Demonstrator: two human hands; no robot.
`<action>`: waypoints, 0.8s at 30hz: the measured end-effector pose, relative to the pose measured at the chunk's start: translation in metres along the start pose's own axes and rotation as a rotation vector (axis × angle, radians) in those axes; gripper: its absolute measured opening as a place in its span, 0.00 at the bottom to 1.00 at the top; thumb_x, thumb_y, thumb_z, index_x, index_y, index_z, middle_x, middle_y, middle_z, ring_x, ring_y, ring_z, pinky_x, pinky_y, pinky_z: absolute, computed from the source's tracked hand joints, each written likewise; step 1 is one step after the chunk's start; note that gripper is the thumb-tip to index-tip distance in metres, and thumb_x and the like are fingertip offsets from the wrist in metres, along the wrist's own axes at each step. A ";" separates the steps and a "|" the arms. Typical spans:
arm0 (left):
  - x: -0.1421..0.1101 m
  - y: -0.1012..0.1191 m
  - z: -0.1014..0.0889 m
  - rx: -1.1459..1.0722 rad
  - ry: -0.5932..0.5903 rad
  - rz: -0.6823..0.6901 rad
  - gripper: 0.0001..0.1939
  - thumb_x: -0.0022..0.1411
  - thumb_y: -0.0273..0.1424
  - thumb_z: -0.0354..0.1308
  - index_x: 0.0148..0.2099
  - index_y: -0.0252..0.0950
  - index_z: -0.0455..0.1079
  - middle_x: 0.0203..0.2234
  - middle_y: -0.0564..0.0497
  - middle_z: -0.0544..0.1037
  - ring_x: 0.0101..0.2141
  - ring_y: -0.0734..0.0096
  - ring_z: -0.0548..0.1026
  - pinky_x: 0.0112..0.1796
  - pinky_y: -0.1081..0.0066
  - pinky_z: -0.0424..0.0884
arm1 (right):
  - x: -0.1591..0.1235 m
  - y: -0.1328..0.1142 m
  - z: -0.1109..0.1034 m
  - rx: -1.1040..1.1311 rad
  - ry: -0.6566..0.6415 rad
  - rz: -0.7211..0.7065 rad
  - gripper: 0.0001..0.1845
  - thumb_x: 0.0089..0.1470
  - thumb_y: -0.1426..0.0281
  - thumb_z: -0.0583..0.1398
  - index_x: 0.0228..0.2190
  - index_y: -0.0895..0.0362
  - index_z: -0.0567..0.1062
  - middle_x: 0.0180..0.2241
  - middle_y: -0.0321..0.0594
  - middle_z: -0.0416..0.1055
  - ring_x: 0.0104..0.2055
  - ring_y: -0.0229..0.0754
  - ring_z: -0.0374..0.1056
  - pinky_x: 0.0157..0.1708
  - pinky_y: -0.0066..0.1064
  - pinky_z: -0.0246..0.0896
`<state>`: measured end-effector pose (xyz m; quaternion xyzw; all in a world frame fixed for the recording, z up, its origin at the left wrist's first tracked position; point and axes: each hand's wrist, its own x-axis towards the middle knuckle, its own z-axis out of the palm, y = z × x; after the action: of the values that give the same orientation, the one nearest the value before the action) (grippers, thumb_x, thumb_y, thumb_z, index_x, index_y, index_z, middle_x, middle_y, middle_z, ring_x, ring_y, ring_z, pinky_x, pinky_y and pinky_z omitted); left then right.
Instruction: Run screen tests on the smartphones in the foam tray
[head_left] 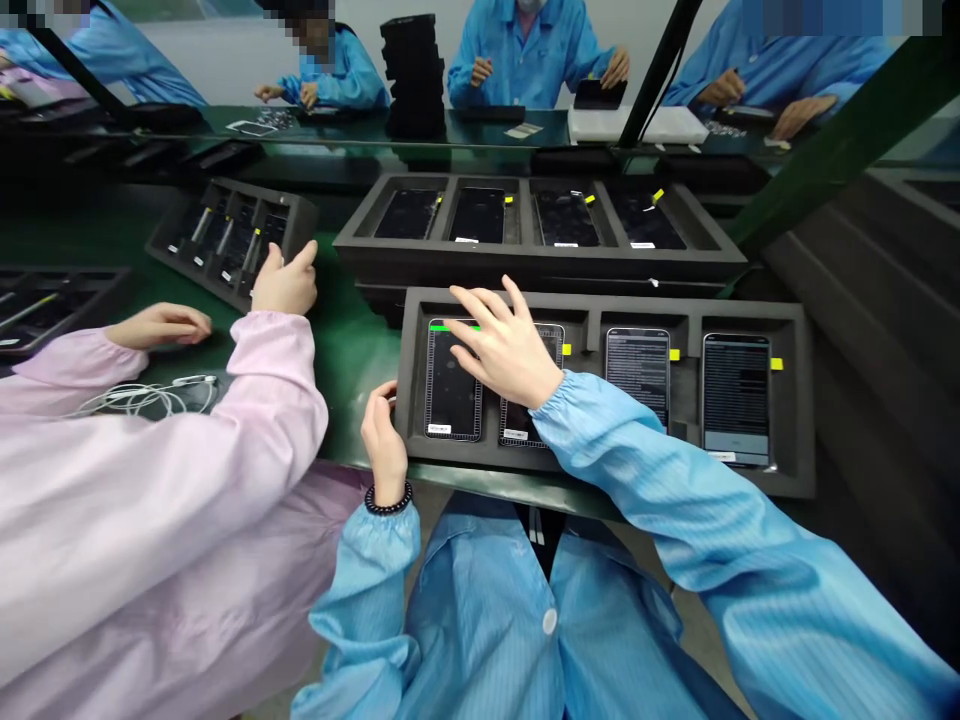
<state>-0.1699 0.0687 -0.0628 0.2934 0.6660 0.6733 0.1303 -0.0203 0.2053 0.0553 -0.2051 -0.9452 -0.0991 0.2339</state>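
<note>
A black foam tray [592,475] lies in front of me with several phones in its compartments. My left hand [384,445] holds the tray's left end, fingers curled round its edge, a black beaded band at the wrist. Spread fingers of my right hand [510,345] hover over or touch the two left phones; contact cannot be made out. The leftmost phone [454,390] shows a dark screen with a grid border and a green strip on top. My right hand partly covers the second phone [517,425]. Lines of text fill the third phone [637,365] and the rightmost phone [736,400].
Behind my tray, another foam tray [540,255] of phones sits on a stack. To the left, a co-worker's hand [286,280] grips a tilted tray [217,270]. A white cable [150,397] lies nearby. Across the bench stand black stacked trays [412,75] and several people in blue.
</note>
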 end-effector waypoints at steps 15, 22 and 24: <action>-0.003 0.008 -0.002 0.039 -0.033 -0.053 0.24 0.70 0.46 0.42 0.46 0.36 0.74 0.43 0.47 0.78 0.43 0.64 0.75 0.47 0.64 0.69 | -0.022 0.013 -0.015 -0.011 -0.022 0.055 0.16 0.65 0.66 0.56 0.43 0.60 0.82 0.63 0.53 0.65 0.62 0.56 0.63 0.67 0.64 0.47; -0.004 0.009 -0.003 0.043 -0.049 -0.063 0.23 0.70 0.45 0.43 0.46 0.37 0.74 0.43 0.47 0.78 0.42 0.67 0.75 0.44 0.69 0.69 | -0.046 0.001 -0.010 0.043 -0.046 -0.121 0.15 0.65 0.67 0.56 0.39 0.59 0.82 0.61 0.51 0.68 0.61 0.54 0.65 0.65 0.63 0.52; -0.004 0.009 -0.002 0.042 -0.047 -0.060 0.22 0.70 0.45 0.43 0.46 0.37 0.74 0.43 0.47 0.78 0.42 0.67 0.75 0.44 0.70 0.69 | -0.059 -0.009 -0.011 0.079 -0.055 -0.161 0.15 0.66 0.66 0.56 0.38 0.59 0.82 0.60 0.50 0.70 0.60 0.52 0.66 0.65 0.62 0.54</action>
<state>-0.1665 0.0640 -0.0547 0.2917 0.6852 0.6480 0.1601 0.0273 0.1740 0.0355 -0.1218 -0.9679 -0.0746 0.2068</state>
